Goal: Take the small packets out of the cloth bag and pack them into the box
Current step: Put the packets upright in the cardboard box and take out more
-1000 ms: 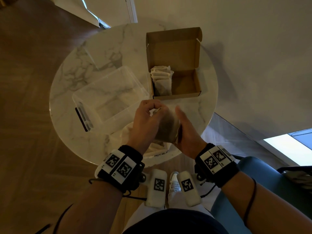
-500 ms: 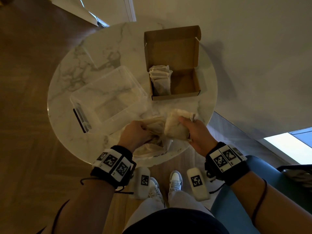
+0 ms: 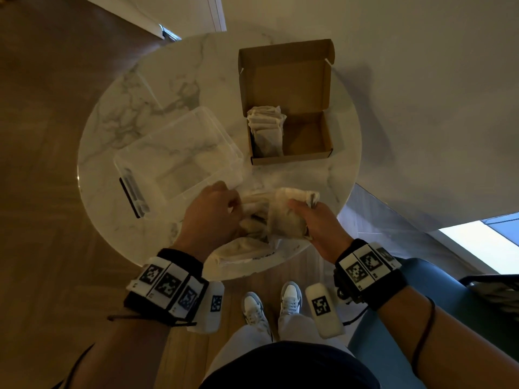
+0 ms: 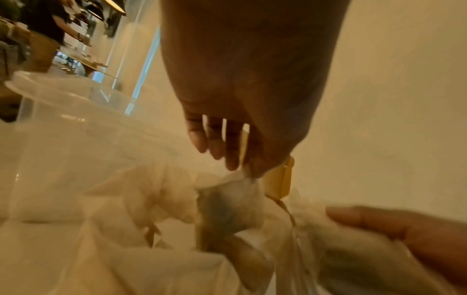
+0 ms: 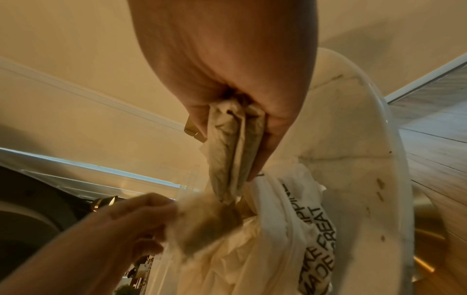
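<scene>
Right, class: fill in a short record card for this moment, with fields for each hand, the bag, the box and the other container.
left hand: pinches a small pale packet at the mouth of the bag
right hand: grips a bunch of pale packets
cream cloth bag with black lettering: crumpled at the near edge of the round marble table
brown cardboard box: lid open, packets stacked in its left part, right part bare
clear plastic tub: left of the box

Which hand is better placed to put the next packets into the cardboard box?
Right hand: it already grips a bunch of packets and is on the side of the box with bare floor. The left hand pinches something at the cloth bag.
</scene>
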